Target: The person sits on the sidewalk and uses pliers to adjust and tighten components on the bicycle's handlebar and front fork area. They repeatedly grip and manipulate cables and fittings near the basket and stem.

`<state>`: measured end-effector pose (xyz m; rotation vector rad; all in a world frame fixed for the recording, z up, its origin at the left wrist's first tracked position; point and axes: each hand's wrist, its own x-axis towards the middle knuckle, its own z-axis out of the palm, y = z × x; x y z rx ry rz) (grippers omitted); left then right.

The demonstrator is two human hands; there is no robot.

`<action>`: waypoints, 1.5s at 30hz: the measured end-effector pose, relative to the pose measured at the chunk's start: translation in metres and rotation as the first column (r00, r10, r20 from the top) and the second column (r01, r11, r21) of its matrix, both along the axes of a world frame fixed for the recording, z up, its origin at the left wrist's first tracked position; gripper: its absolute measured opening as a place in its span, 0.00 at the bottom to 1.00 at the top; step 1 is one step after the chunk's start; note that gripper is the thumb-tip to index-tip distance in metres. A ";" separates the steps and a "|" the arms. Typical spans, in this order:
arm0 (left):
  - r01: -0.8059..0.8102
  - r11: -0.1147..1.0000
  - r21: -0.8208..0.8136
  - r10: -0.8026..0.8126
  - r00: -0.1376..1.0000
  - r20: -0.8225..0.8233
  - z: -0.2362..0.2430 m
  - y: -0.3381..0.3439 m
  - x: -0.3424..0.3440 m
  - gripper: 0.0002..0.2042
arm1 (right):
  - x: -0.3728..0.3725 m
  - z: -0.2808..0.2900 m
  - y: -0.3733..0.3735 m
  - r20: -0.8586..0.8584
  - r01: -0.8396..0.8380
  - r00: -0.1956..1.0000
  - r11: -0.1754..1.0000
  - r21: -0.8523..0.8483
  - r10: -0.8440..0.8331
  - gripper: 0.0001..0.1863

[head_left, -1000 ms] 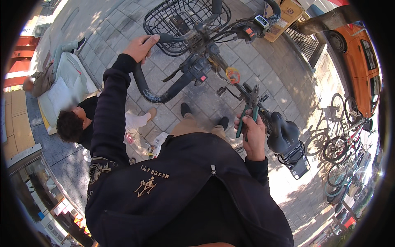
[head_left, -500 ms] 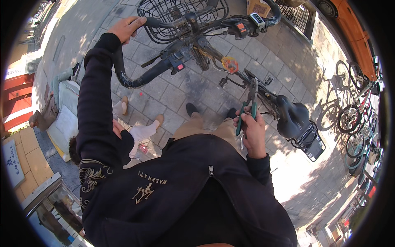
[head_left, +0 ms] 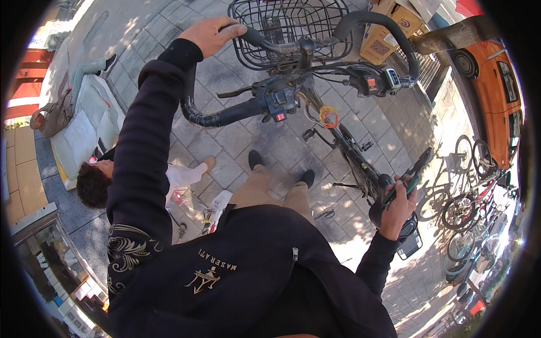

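My left hand (head_left: 217,35) is curled on the upper left of the black curved handlebar (head_left: 193,112) of a bicycle with a wire basket (head_left: 256,56). Below that are a switch unit with a red button (head_left: 280,116) and a brake lever. A yellow-orange coil (head_left: 328,117) hangs on the frame (head_left: 355,155). My right hand (head_left: 400,194) is closed round dark pliers with green handles (head_left: 414,177), held out at the right over the black saddle (head_left: 376,211), which it partly hides.
A person (head_left: 93,183) sits low at my left, another person (head_left: 53,112) beside pale padding (head_left: 84,141). Loose tools (head_left: 205,217) lie behind my feet. Parked bicycles (head_left: 462,211) and an orange car (head_left: 496,101) are at the right, a cardboard box (head_left: 383,39) beyond the basket.
My right hand has moved rightward with the pliers, from beside the frame to over the saddle. My left hand stays on the handlebar. The view has shifted, moving the bicycle within the picture.
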<state>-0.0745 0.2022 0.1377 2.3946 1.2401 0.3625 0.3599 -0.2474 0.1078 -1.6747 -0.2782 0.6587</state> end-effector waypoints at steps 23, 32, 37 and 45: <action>0.055 0.992 -0.111 -0.069 0.990 -0.124 0.051 -0.203 0.037 0.50 | 0.125 -0.116 -0.007 -0.411 0.041 0.908 0.962 0.270 0.077 0.13; -0.284 0.948 0.140 0.315 0.894 -0.318 0.008 -0.208 0.068 0.40 | 0.108 -0.111 -0.011 -0.251 0.060 0.967 0.930 0.364 0.036 0.09; -0.226 0.941 0.253 0.305 0.889 -0.342 0.000 -0.209 0.057 0.37 | 0.039 -0.097 -0.023 0.024 -0.330 0.941 0.902 0.280 0.337 0.10; -0.141 0.903 0.406 0.295 0.891 -0.346 0.000 -0.217 0.037 0.32 | -0.133 -0.368 -0.062 -0.341 -0.904 0.340 0.204 -0.376 0.876 0.24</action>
